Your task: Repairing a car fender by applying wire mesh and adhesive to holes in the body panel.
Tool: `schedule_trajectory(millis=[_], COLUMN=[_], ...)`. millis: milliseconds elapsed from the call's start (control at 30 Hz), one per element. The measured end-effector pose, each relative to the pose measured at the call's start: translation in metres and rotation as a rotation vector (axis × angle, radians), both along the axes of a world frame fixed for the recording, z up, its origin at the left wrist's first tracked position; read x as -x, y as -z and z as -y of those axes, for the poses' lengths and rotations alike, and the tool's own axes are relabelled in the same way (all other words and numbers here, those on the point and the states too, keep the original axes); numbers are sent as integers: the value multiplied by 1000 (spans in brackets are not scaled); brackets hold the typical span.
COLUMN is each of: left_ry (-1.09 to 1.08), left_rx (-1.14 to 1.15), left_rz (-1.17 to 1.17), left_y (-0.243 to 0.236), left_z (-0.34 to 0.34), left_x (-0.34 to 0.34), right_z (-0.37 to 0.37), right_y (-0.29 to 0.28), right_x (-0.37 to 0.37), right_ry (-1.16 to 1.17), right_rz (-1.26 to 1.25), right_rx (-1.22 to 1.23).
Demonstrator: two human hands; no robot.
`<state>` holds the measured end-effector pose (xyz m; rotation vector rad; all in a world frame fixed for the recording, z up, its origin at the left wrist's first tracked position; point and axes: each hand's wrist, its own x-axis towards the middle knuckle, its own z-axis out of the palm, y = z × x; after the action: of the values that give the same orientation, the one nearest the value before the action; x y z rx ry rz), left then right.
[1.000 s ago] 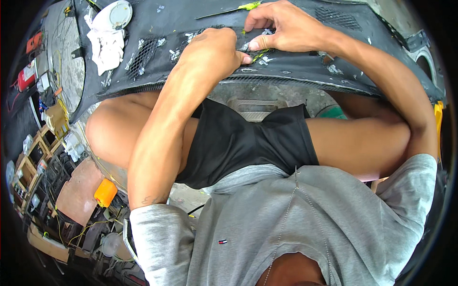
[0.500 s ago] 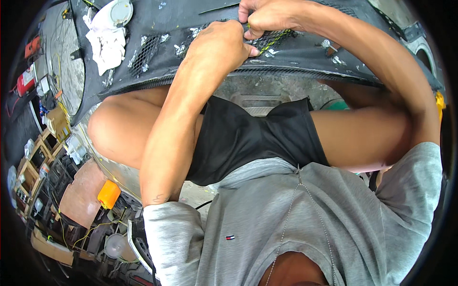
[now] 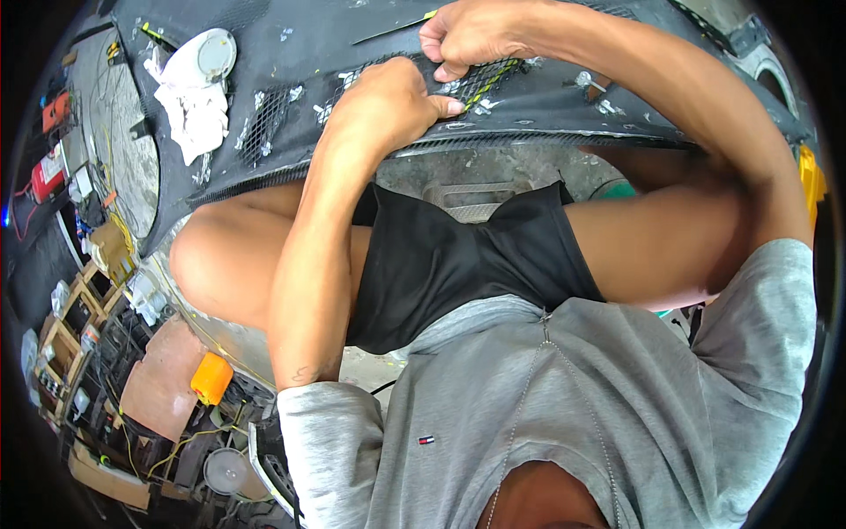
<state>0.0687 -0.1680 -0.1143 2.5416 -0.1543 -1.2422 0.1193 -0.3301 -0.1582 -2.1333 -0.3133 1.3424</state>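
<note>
A large black panel [image 3: 291, 53] lies across the top of the view, with pieces of black mesh [image 3: 345, 84] set into its openings and whitish blobs around them. My left hand [image 3: 383, 101] rests on the mesh, its fingers curled and partly hidden, its thumb pressed down by a yellow-green strip [image 3: 489, 84] along the mesh. Just beyond it, my right hand [image 3: 471, 40] hangs over the mesh with fingers pinched together. What sits between those fingertips is too small to make out. A thin dark blade-like piece [image 3: 392, 29] with a yellow-green end lies beside my right hand.
A crumpled white cloth [image 3: 194, 123] and a round white container [image 3: 214, 55] sit on the panel's left part. Below left are an orange container [image 3: 211, 379], a brown board [image 3: 163, 379] and wooden crates [image 3: 75, 339]. A red cylinder [image 3: 46, 176] stands at the far left.
My right hand's fingertips have drawn slightly left and apart from my left hand, which has shifted a little left and down. The whole view has tilted slightly.
</note>
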Motion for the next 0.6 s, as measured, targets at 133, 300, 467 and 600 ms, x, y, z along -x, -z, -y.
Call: schedule_trajectory(millis=[133,300,467,600], left_ry=[-71,-22,1,25], left_rx=[-13,-9,-21,-27], left_rz=[-93,-55,-40,-22], left_y=[1,-3,-2,1], left_z=[-7,1,0,1], left_x=[-1,-1,0,1], right_z=[16,47,29,25], right_y=[2,2,-8,-8], right_x=[9,10,32,48], right_ry=[62,-287,-346,-290], right_rz=[4,266,393,507], right_rx=[-261,-265,-278,-113])
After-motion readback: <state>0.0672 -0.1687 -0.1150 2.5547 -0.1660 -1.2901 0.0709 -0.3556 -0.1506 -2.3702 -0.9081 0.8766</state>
